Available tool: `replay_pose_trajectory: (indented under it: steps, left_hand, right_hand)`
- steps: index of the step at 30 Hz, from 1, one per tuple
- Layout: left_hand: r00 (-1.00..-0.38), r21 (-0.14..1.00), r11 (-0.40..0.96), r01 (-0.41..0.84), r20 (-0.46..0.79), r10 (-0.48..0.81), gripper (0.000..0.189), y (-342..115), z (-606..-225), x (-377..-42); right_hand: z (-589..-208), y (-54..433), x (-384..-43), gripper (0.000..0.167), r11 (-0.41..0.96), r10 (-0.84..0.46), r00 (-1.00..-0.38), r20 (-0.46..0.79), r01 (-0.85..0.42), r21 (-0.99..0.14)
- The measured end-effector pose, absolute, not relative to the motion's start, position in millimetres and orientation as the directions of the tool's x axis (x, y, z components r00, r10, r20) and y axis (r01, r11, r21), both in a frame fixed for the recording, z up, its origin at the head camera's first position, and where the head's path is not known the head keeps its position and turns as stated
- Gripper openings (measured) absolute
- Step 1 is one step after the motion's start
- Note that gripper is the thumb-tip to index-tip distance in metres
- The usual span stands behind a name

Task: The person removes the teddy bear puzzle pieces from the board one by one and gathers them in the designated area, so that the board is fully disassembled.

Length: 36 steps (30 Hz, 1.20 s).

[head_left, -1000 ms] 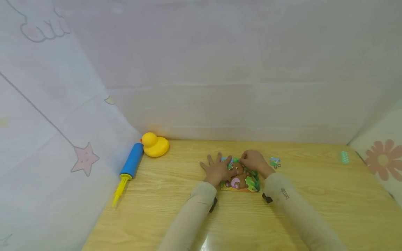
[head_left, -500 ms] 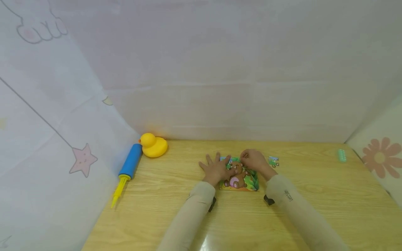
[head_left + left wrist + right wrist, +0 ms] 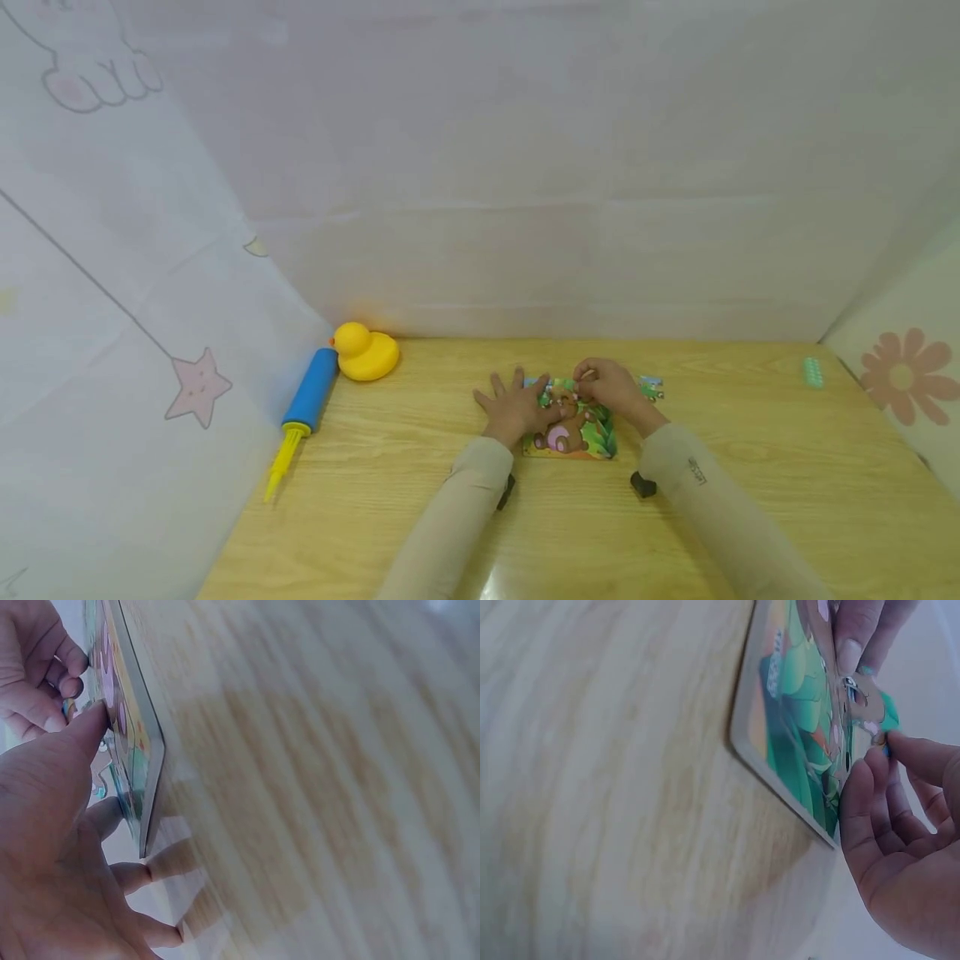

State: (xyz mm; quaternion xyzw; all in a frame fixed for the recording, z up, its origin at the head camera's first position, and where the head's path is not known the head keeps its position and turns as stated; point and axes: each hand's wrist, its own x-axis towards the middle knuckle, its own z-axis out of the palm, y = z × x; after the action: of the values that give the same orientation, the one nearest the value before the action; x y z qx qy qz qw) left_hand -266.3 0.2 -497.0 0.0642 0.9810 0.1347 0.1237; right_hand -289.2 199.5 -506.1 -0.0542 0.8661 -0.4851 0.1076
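A jigsaw puzzle (image 3: 576, 442) with a brown bear picture lies on the wooden table in the head view. My left hand (image 3: 516, 413) rests on its left side with the fingers spread; the thumb (image 3: 88, 729) presses on the picture. At the far edge, my right hand (image 3: 611, 388) pinches the edge of a puzzle piece between thumb and fingers. In the right wrist view this puzzle piece (image 3: 870, 701), brown and green with an eye on it, tilts up from the board. My right fingers partly hide its edge.
Another loose puzzle piece (image 3: 651, 385) lies just beyond my right wrist. At the back left are a yellow toy duck (image 3: 367, 354) and a blue and yellow hand pump (image 3: 311, 392). A small green bumpy item (image 3: 813, 372) lies far right. White printed sheets (image 3: 480, 192) wall the table.
The bear's face piece looks more tilted than before under my right hand. My left hand stays spread on the puzzle. The whole head view has shifted slightly.
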Motion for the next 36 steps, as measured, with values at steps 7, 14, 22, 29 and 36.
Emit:
replay_pose_trajectory:
  steps: [7, 14, 22, 29, 36]
  left_hand:
    - [-0.962, 0.273, 0.957, 0.097, -0.221, 0.16, 0.074, -0.4, -497.7, -265.1]
    - [-0.962, 0.273, 0.957, 0.098, -0.221, 0.161, 0.075, -0.3, -500.8, -266.4]
    - [-0.962, 0.257, 0.961, 0.106, -0.218, 0.164, 0.076, 0.8, -501.6, -269.7]
    - [-0.962, 0.249, 0.962, 0.109, -0.219, 0.165, 0.076, 1.1, -502.6, -268.4]
    - [-0.964, 0.252, 0.961, 0.109, -0.208, 0.164, 0.076, 0.0, -502.0, -268.7]
  right_hand:
    - [-509.9, 204.2, -294.2, 0.021, 0.43, -0.187, -0.969, -0.164, 0.07, -0.9]
    - [-510.0, 215.8, -296.3, 0.033, 0.34, -0.157, -0.963, -0.221, 0.157, -0.927]
    - [-504.0, 241.0, -295.6, 0.045, 0.173, -0.183, -0.957, -0.227, 0.195, -0.965]
    - [-499.2, 264.8, -294.3, 0.05, 0.131, -0.19, -0.954, -0.233, 0.211, -0.969]
    - [-491.7, 290.6, -290.6, 0.055, 0.108, -0.169, -0.956, -0.242, 0.225, -0.968]
